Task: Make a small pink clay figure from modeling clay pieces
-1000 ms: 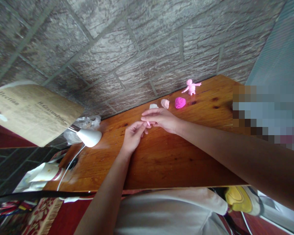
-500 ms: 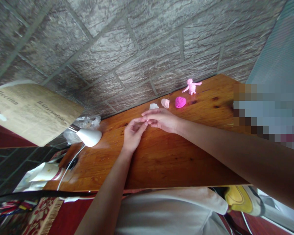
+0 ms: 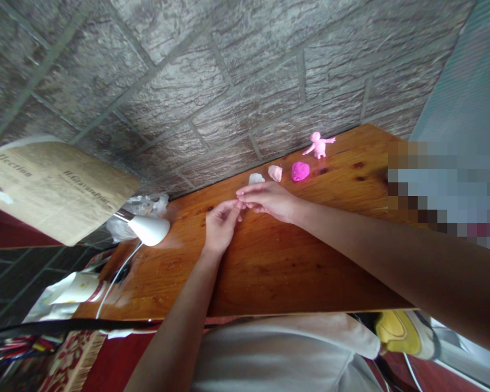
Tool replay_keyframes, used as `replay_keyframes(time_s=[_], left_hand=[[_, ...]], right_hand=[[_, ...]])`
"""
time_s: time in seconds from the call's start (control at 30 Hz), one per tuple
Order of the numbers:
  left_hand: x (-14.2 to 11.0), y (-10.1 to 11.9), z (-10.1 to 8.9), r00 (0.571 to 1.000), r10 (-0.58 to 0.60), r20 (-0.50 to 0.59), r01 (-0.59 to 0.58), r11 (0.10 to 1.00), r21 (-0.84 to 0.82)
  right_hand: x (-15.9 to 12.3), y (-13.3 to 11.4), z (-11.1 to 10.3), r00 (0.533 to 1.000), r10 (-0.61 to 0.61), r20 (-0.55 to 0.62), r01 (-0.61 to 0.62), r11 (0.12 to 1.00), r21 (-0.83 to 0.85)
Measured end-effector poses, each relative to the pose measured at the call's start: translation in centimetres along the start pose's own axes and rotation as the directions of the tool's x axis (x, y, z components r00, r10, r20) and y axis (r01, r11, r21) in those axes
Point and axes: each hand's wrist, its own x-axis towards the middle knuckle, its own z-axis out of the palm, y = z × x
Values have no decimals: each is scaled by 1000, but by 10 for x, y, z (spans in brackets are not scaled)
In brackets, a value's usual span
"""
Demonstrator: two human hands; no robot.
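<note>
My left hand and my right hand meet fingertip to fingertip over the wooden table. Both are pinched together on a tiny piece between them, too hidden to name; an earlier view showed a small pink bit there. Behind the hands, along the wall, lie a white clay lump, a pale pink clay lump and a bright pink clay lump. A small pink clay figure stands further back.
A white lamp head with its cord hangs over the table's left end, crumpled clear plastic behind it. A brown paper bag is at the left. A stone-pattern wall borders the table's far edge. A yellow shoe shows below right.
The small pink piece seen between the fingertips a second ago is now covered by them. Both hands have stayed in nearly the same spot, fingers closing tighter together.
</note>
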Motion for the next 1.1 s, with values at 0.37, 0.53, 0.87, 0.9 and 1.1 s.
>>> replay_keyframes(time_s=[0.37,0.53,0.87,0.9,1.1], left_hand=[[-2,8,1,993,-56,102,52,998,34],[-2,7,2,994,-63,88,62,998,13],[0,2,3,997,-71,-19,71,997,-32],[0,1,3,997,-68,-22,67,997,-26],[0,-5,0,993,41,-107,-33,997,68]], right_hand=[[10,11,-6,985,-152,84,158,985,-69],[10,11,-7,979,-179,101,189,978,-94],[9,11,-7,970,-222,94,235,959,-160],[9,10,-7,970,-226,88,238,955,-177],[5,9,-5,967,-233,100,251,936,-246]])
